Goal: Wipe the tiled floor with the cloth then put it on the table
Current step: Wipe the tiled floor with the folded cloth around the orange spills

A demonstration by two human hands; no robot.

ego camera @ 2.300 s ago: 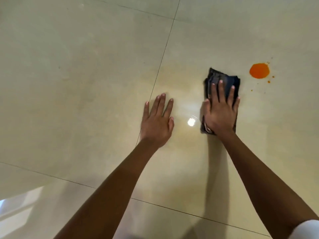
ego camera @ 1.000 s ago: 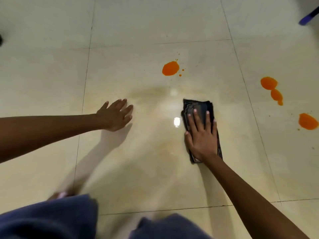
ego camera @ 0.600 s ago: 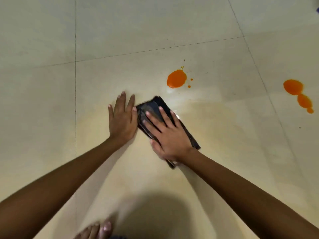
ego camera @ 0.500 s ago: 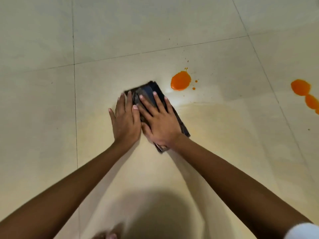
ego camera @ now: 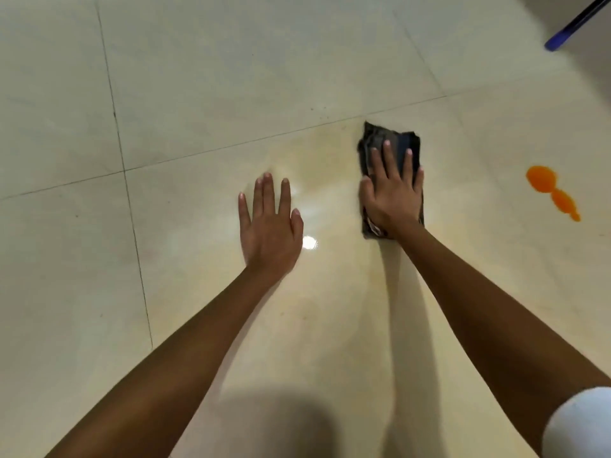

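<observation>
A folded dark cloth (ego camera: pixel 380 140) lies flat on the cream tiled floor (ego camera: pixel 198 77). My right hand (ego camera: pixel 393 193) presses on it with straight, spread fingers and covers its near half. My left hand (ego camera: pixel 269 223) rests flat on the bare tile to the left of the cloth, fingers straight, a hand's width away from it. The tile around both hands looks wet and streaked, with a bright light glint between the hands. No table is in view.
An orange spill (ego camera: pixel 549 190) of joined blobs lies on the floor to the right of the cloth. A blue rod-like object (ego camera: pixel 575 23) slants in at the top right corner. Grout lines cross the floor at left and behind the cloth.
The cloth and my right hand have slid right and forward over the orange spot that was ahead of them; that spot is no longer visible. My left hand has come off the cloth's side onto bare tile.
</observation>
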